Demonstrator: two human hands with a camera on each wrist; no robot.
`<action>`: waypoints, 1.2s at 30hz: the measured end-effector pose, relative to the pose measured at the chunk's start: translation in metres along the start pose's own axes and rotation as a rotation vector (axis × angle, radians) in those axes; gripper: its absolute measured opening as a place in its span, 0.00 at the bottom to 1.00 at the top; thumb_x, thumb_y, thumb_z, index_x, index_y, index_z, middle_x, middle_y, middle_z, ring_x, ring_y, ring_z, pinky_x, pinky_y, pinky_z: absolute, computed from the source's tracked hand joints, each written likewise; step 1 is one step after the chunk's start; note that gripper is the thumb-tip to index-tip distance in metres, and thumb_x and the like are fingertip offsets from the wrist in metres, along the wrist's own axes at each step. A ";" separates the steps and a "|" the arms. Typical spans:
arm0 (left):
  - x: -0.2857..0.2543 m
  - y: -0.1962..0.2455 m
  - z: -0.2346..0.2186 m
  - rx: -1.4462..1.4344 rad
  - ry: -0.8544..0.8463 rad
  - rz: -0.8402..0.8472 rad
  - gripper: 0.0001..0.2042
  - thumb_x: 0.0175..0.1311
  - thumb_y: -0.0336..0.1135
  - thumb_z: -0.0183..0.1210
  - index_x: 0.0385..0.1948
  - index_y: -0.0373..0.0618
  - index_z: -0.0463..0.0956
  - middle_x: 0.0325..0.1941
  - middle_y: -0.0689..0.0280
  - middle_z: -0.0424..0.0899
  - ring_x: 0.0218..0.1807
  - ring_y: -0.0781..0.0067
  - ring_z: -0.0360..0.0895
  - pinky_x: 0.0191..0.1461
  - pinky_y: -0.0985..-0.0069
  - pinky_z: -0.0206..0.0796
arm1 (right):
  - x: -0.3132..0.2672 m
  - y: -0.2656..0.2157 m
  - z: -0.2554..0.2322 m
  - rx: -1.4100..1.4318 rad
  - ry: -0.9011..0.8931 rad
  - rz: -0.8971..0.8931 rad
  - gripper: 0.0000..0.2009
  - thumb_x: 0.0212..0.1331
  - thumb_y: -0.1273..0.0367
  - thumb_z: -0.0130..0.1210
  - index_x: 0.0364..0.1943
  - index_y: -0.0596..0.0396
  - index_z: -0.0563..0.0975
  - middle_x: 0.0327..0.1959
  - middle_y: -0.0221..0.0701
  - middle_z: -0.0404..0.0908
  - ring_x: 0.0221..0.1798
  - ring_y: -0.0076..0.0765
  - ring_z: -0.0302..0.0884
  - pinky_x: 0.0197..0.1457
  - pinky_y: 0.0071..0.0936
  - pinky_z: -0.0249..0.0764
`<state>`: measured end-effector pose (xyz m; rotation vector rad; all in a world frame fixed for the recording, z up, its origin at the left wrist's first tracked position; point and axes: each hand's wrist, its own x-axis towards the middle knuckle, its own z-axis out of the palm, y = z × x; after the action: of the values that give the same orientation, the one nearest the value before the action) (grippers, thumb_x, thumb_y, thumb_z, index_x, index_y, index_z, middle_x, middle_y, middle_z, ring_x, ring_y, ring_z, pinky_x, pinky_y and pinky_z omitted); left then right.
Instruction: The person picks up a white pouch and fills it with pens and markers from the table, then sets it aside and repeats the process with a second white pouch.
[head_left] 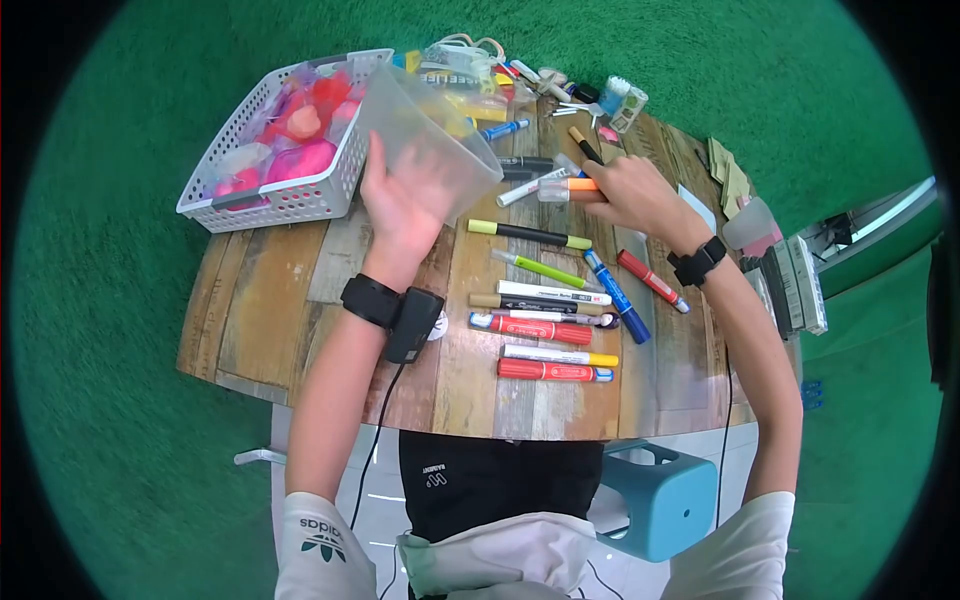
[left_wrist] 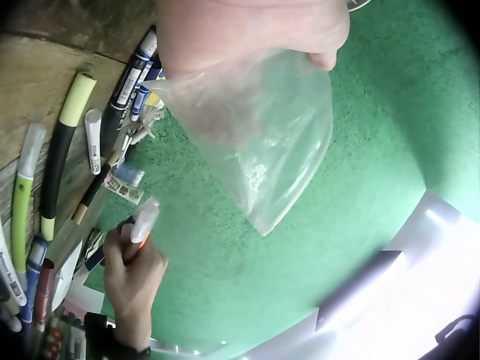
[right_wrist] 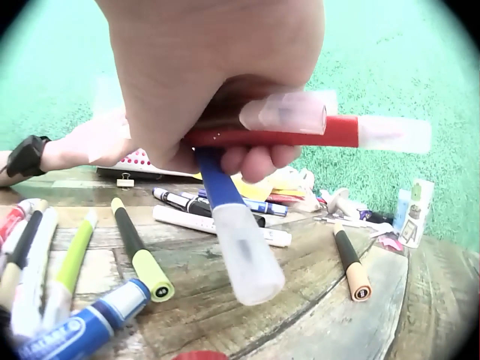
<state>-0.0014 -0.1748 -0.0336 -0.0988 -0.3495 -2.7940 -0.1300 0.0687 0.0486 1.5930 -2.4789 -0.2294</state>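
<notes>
My left hand (head_left: 405, 205) holds a translucent plastic bag (head_left: 430, 125) over the far side of the table, its fingers showing through the plastic. In the left wrist view the bag (left_wrist: 262, 150) spreads out below the hand and tapers to a corner. To the right, my right hand (head_left: 645, 195) grips a small bunch of markers with clear caps. The right wrist view shows a red marker (right_wrist: 330, 133), a blue marker (right_wrist: 217, 180) angled downward and a third clear-capped marker (right_wrist: 285, 114) in that grip. A black marker with tan ends (right_wrist: 349, 259) lies below this hand.
A white basket (head_left: 340, 195) of pink and red items stands at the back left. Several markers lie in the middle, including a black-and-lime marker (head_left: 530, 235) and a blue marker (head_left: 615, 295). Small clutter lines the table's (head_left: 260, 330) far edge. A teal stool (head_left: 660, 500) stands in front.
</notes>
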 end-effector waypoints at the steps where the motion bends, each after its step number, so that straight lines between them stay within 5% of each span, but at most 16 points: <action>1: 0.000 -0.001 0.000 0.013 0.006 0.003 0.32 0.63 0.63 0.53 0.54 0.41 0.69 0.54 0.57 0.75 0.60 0.55 0.70 0.68 0.52 0.58 | -0.001 -0.002 -0.002 0.046 0.008 -0.004 0.12 0.50 0.64 0.60 0.30 0.59 0.75 0.23 0.47 0.78 0.32 0.57 0.77 0.36 0.49 0.72; 6: 0.001 -0.003 -0.002 0.044 0.011 -0.013 0.31 0.63 0.63 0.54 0.52 0.42 0.70 0.51 0.58 0.76 0.58 0.56 0.71 0.66 0.53 0.60 | -0.001 -0.014 0.004 0.299 0.094 -0.012 0.10 0.52 0.66 0.58 0.34 0.58 0.75 0.25 0.48 0.79 0.32 0.58 0.77 0.37 0.49 0.72; 12: 0.002 -0.003 -0.004 0.067 0.019 -0.001 0.30 0.62 0.63 0.54 0.50 0.43 0.71 0.48 0.59 0.76 0.55 0.56 0.72 0.65 0.53 0.61 | 0.001 -0.038 0.006 0.412 -0.102 -0.029 0.11 0.54 0.66 0.60 0.40 0.54 0.79 0.26 0.46 0.79 0.31 0.55 0.77 0.37 0.44 0.72; 14: 0.001 -0.003 -0.002 0.035 0.056 -0.005 0.37 0.64 0.62 0.52 0.63 0.37 0.62 0.65 0.54 0.69 0.69 0.53 0.63 0.73 0.49 0.49 | -0.001 -0.051 0.005 0.464 -0.260 -0.026 0.11 0.53 0.64 0.62 0.37 0.55 0.80 0.27 0.46 0.80 0.32 0.53 0.78 0.38 0.44 0.72; 18: 0.002 -0.002 -0.004 0.037 0.059 0.001 0.38 0.63 0.62 0.53 0.63 0.36 0.62 0.65 0.53 0.69 0.68 0.53 0.63 0.73 0.50 0.50 | -0.003 -0.057 0.032 0.481 -0.264 -0.133 0.12 0.48 0.65 0.61 0.31 0.60 0.77 0.24 0.48 0.79 0.33 0.54 0.79 0.39 0.44 0.72; 23: 0.003 -0.001 -0.004 0.071 0.039 0.025 0.33 0.63 0.63 0.52 0.56 0.42 0.68 0.57 0.55 0.73 0.63 0.53 0.67 0.69 0.47 0.55 | -0.010 -0.054 0.007 0.300 -0.169 -0.154 0.10 0.46 0.66 0.61 0.30 0.57 0.77 0.21 0.44 0.78 0.28 0.54 0.78 0.33 0.46 0.72; 28: 0.001 -0.001 -0.003 0.080 0.033 0.026 0.32 0.64 0.62 0.52 0.57 0.42 0.67 0.60 0.55 0.71 0.65 0.52 0.66 0.70 0.48 0.55 | -0.027 -0.027 -0.016 0.164 0.065 -0.056 0.14 0.49 0.62 0.63 0.36 0.56 0.78 0.20 0.43 0.79 0.26 0.52 0.78 0.31 0.43 0.74; 30: 0.001 -0.002 -0.004 0.078 0.026 0.022 0.32 0.64 0.62 0.52 0.57 0.43 0.67 0.60 0.55 0.71 0.64 0.52 0.66 0.70 0.49 0.55 | -0.033 -0.015 -0.014 0.250 0.121 -0.035 0.10 0.49 0.70 0.60 0.34 0.58 0.76 0.20 0.42 0.78 0.24 0.45 0.79 0.30 0.39 0.72; 33: 0.002 -0.003 -0.005 0.075 0.046 0.013 0.31 0.64 0.61 0.53 0.56 0.43 0.68 0.57 0.55 0.72 0.63 0.52 0.67 0.69 0.49 0.56 | -0.035 0.000 -0.001 0.820 0.256 0.168 0.10 0.55 0.70 0.59 0.40 0.58 0.75 0.21 0.24 0.72 0.24 0.20 0.71 0.28 0.27 0.66; 36: 0.002 -0.004 -0.007 0.069 0.043 0.005 0.30 0.63 0.61 0.54 0.54 0.43 0.68 0.55 0.56 0.72 0.62 0.53 0.68 0.68 0.49 0.58 | -0.037 0.007 0.008 0.767 0.465 0.355 0.10 0.55 0.68 0.62 0.35 0.59 0.74 0.18 0.24 0.65 0.23 0.23 0.59 0.28 0.25 0.63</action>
<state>-0.0049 -0.1737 -0.0409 -0.0231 -0.4344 -2.7713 -0.1234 0.1054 0.0400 1.1472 -2.5032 1.1205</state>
